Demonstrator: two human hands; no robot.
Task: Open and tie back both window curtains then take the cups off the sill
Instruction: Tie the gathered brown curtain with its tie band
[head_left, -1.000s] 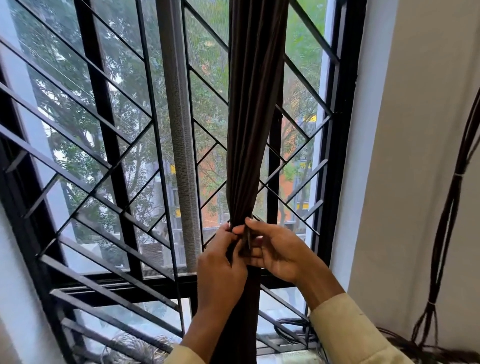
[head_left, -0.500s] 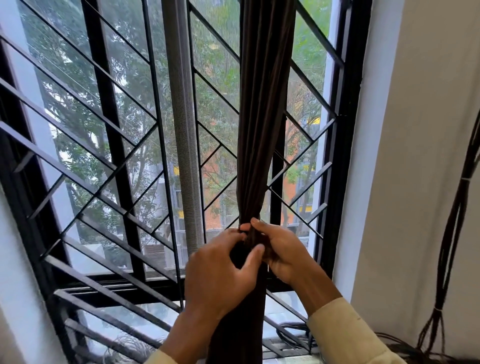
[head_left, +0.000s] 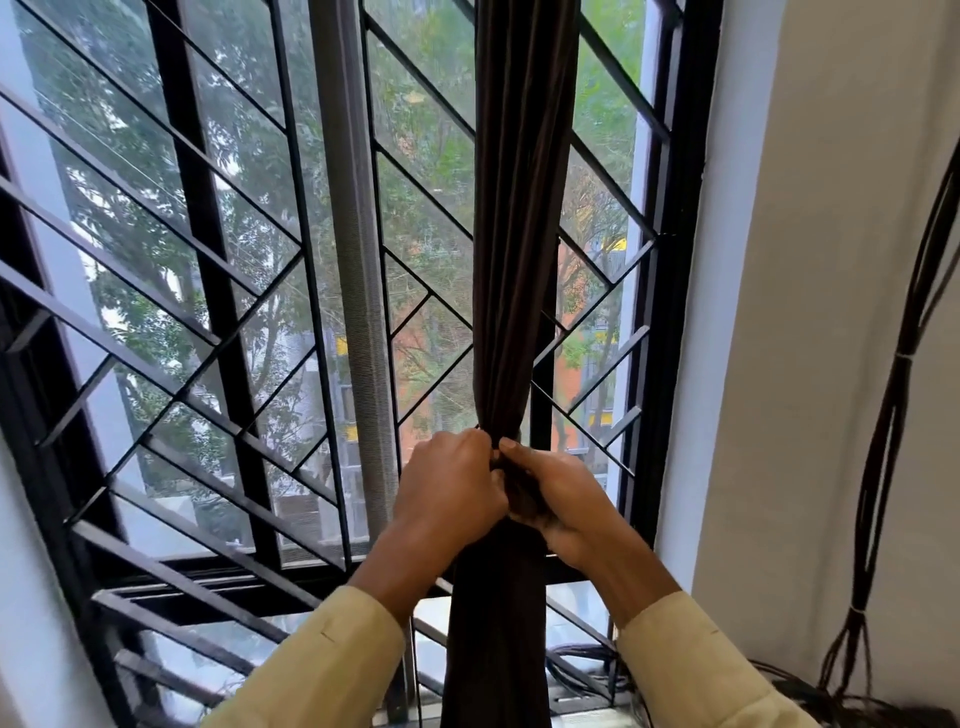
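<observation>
A dark brown curtain (head_left: 519, 234) hangs bunched into a narrow column in front of the barred window, right of centre. My left hand (head_left: 449, 483) grips the bunch from the left at its narrowest point. My right hand (head_left: 558, 493) grips it from the right at the same height, thumb on top. The fingers of both hands curl into the gathered cloth, and the fabric between them is partly hidden. No cups or sill top show in this view.
A black metal window grille (head_left: 218, 332) with diagonal bars fills the left and centre. A grey vertical strip (head_left: 358, 291) runs down the window. A white wall (head_left: 810, 364) stands to the right, with a bundle of dark cables (head_left: 898, 405) hanging along it.
Both hands have closed in tighter on the gathered curtain. My left hand has shifted up beside the right one, and the bunch looks more tightly cinched.
</observation>
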